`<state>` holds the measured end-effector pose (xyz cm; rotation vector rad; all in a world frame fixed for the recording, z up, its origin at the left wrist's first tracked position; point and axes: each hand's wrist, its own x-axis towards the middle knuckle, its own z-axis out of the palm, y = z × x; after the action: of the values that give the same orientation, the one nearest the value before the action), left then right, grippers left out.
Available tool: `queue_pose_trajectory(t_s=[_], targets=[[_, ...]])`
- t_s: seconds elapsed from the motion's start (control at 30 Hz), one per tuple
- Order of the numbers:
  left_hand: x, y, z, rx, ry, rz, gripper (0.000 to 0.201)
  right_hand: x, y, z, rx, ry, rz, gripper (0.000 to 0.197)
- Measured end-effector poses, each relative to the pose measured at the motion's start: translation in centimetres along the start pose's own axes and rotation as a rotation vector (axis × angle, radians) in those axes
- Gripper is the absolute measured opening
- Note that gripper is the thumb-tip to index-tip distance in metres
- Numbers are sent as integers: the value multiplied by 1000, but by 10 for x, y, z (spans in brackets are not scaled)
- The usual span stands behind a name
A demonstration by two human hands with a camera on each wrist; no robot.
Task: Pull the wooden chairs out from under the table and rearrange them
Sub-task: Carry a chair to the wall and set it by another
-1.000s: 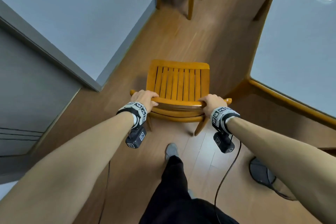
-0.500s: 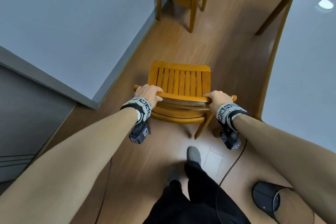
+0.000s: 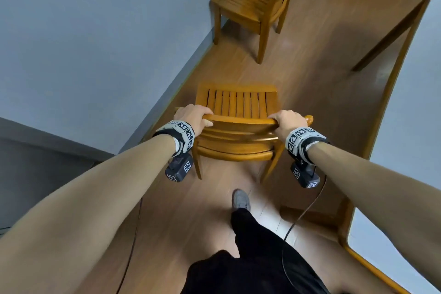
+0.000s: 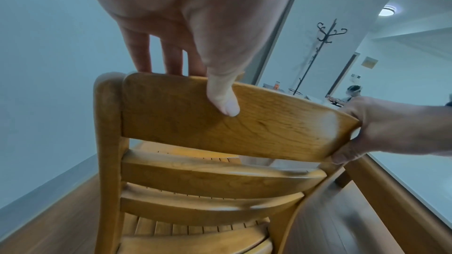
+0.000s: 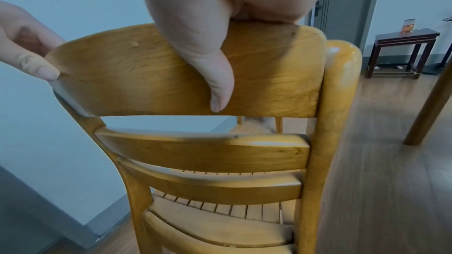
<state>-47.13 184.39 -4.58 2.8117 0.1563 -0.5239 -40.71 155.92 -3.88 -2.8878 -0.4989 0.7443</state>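
Chair (image 3: 241,105) faces away, upright, hands (image 3: 194,116) gripping its top rail.

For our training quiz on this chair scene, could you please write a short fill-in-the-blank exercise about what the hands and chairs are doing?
1. Both the left hand and the right hand grip the top rail of the near chair's ____.
2. The far chair stands beside the ____.
3. In the left wrist view, the left hand's ____ presses the rail's back face.
4. The near chair's seat is made of wooden ____.

Missing words: backrest; wall; thumb; slats
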Motion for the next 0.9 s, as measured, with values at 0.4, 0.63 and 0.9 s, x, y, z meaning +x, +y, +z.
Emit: queue_pose_trajectory(t_s=[0.4,0.63,0.9], targets=[[161,16,-68,-1,36,-39,35,190,37,-110,-67,-40,-91,35],[264,3,-108,37,-5,-46,34,293,47,-180,-137,-38,-184,29],[347,27,-138,27,-47,-178,31,407,65,-236,-203,-127,-255,35]])
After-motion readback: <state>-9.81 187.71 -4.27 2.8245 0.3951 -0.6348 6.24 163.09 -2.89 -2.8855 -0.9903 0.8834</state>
